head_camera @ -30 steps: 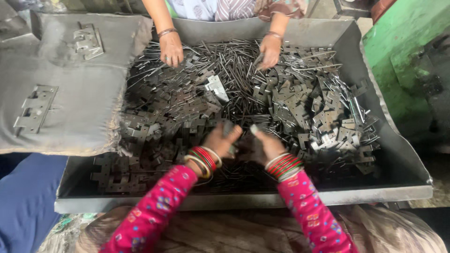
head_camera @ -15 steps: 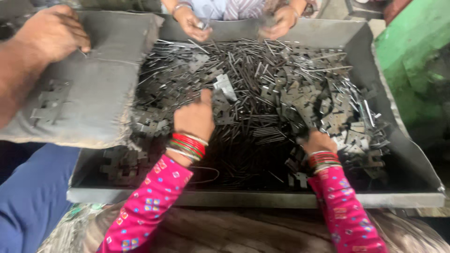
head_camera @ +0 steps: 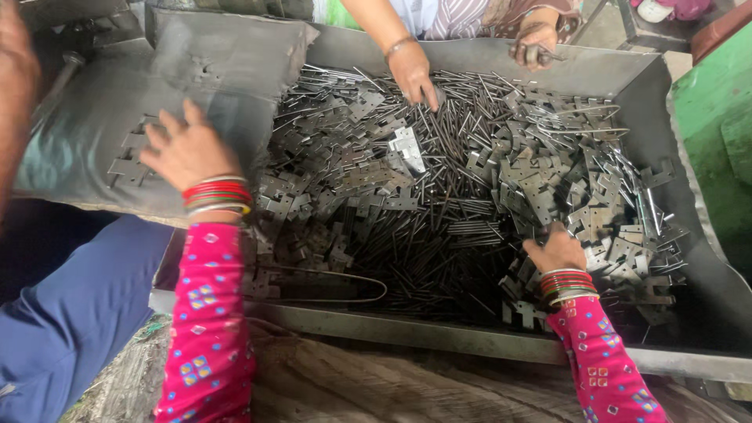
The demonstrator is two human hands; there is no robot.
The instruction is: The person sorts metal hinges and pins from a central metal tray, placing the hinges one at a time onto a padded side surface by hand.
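Note:
A big grey metal tray holds a heap of flat metal hinge plates and thin metal pins. My left hand is spread, palm down, on a grey cloth-covered pad left of the tray, next to a few hinge plates lying on it. My right hand is down in the heap at the tray's right front, its fingers curled among the plates; what it grips is hidden. Both of my wrists carry red and green bangles over pink sleeves.
Across the tray another person's hand reaches into the pins, and that person's other hand holds a small part at the far rim. A third person's arm and blue trouser leg are at left. A green wall stands at right.
My left hand has left the tray and moved left onto the grey pad. My right hand has shifted right and stays in the heap. The third person's hand has drawn back off the pad.

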